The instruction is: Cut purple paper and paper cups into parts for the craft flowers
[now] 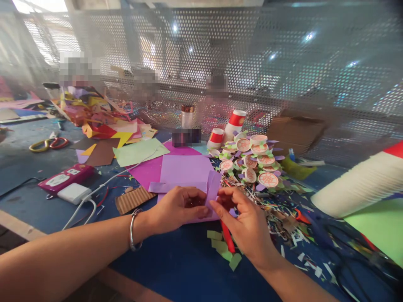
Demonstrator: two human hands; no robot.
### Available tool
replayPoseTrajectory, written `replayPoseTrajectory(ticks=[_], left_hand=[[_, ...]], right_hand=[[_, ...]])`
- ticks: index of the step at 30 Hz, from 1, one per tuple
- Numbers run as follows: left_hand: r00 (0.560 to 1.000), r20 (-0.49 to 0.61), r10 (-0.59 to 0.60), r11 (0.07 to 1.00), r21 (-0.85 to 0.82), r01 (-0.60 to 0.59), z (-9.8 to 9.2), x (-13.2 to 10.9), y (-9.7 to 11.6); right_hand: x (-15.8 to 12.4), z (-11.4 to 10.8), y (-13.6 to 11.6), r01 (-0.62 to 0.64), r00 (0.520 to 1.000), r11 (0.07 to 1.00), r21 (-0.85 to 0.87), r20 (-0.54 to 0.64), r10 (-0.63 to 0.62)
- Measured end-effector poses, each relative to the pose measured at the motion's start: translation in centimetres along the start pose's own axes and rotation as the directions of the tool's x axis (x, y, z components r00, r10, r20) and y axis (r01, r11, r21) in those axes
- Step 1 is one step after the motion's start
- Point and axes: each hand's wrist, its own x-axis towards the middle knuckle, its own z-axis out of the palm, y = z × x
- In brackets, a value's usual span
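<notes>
My left hand (184,207), with a metal bangle at the wrist, has its fingers curled closed at the left edge of an upright purple paper strip (213,184). At the strip's right edge my right hand (242,218) pinches it between thumb and fingers. Beneath lies a light purple paper sheet (187,167), with another purple strip (160,187) across it near my left hand. A red-handled tool (227,238), its kind partly hidden by my right hand, rests beside cut green paper pieces (222,248).
Decorated paper-cup pieces (250,161) are piled behind my right hand, near red-and-white cups (236,119). A long stack of paper cups (355,180) lies at right. Scissors (48,143), a magenta box (67,178) and a white charger (74,193) with its cable are at left.
</notes>
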Motion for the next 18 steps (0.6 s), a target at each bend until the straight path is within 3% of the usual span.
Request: replayPoseTrajectory(ticks=[10,14,18], left_hand=[[0.997,-0.024,0.075,0.918,0.391,-0.059,0.3,-0.4,1.2],[0.998,-0.006,0.060,0.870,0.490,-0.049,0.5,-0.5,1.6],[0.997,0.001,0.074,0.840,0.539,-0.063,0.5,-0.5,1.7]], right_hand=[[0.7,-0.4,0.9,-0.126,0.992,0.971,0.201,0.038,0.121],[1.0,-0.7,1.2,-0.190,0.982,0.918,0.349,0.073,0.176],[0.9,-1.1,0.9,-0.192,0.981,0.916,0.353,0.089,0.172]])
